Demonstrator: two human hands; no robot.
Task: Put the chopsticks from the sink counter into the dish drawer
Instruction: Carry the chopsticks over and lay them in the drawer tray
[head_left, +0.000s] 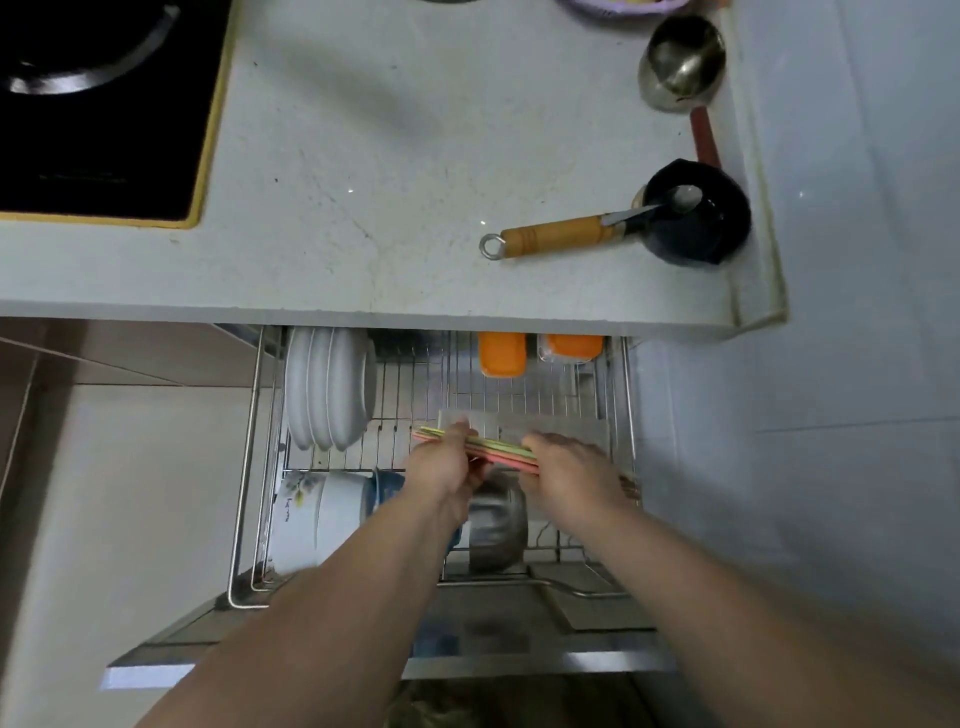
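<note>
A bundle of pastel chopsticks (498, 449), pink, yellow and green, lies almost level above the middle of the pulled-out wire dish drawer (248, 467). My left hand (447, 462) grips the bundle near its left end, where the tips poke out. My right hand (571, 473) closes over its right part and hides that end. Both hands hover over a clear plastic tray at the drawer's right and a steel bowl (496, 525).
White plates (327, 387) stand on edge at the drawer's back left, bowls (322, 514) lean at front left, orange containers (501, 353) sit at the back. On the counter above: a black pot with wooden-handled ladle (696, 213), a steel cup (680, 60), the black cooktop (98, 109) at left.
</note>
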